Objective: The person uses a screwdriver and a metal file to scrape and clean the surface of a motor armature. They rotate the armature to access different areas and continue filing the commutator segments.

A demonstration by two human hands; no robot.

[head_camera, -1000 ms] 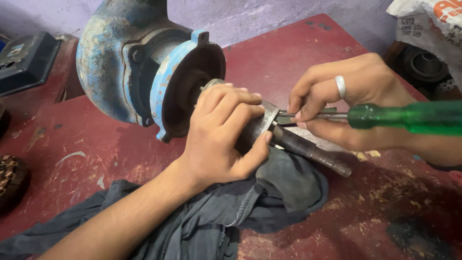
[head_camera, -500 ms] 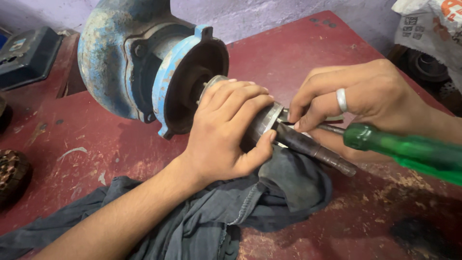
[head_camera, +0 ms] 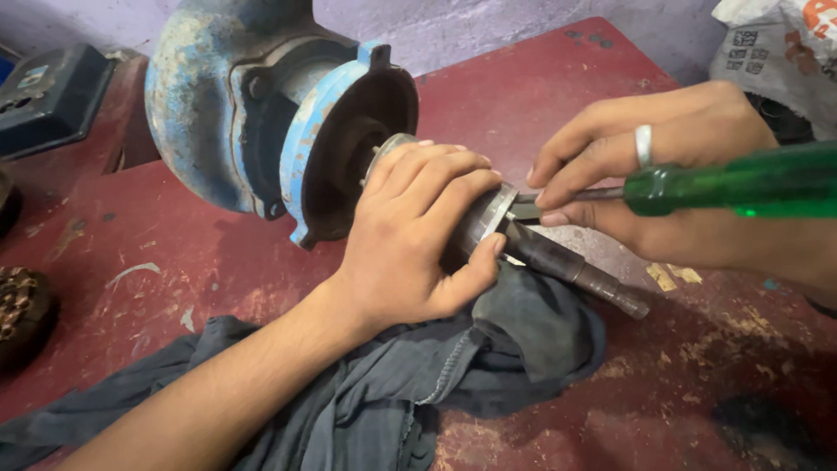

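- While the left hand (head_camera: pixel 410 244) wraps fingers around the shaft (head_camera: pixel 567 266) beside the blue motor (head_camera: pixel 253 113), prying seems underway.
- Right hand (head_camera: pixel 663 174) pinches the screwdriver (head_camera: pixel 741 181); next likely needs steady leverage.

- A repair workshop, by the look of the worn gear on hand.
- A red table (head_camera: pixel 663 78), scratched and stained with dark grease patches.
- A heavy blue pump housing (head_camera: pixel 261 113) with chipped paint, at 11 o'clock.
- A green-handled screwdriver (head_camera: pixel 741 181) at 3 o'clock.
- A grimy dark rag (head_camera: pixel 488 366) at 6 o'clock.
- A rusty toothed part (head_camera: pixel 22 310) at 9 o'clock.
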